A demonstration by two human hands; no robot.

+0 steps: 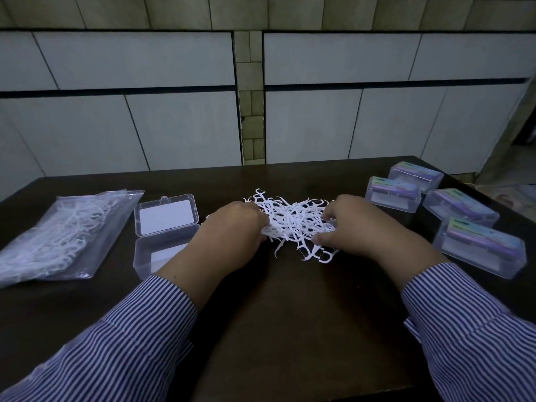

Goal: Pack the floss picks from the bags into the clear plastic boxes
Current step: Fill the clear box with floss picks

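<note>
A loose heap of white floss picks lies in the middle of the dark table. My left hand grips the heap's left side with curled fingers. My right hand pinches into its right side, fingers curled among the picks. An open clear plastic box stands left of my left hand, its lid tipped back and flat; the base looks empty, partly hidden by my left wrist. Further left lies a clear bag holding more white floss picks.
Several shut clear boxes with purple and teal labels stand in a group along the table's right side, the nearest close to my right forearm. A tiled wall rises behind the table's far edge.
</note>
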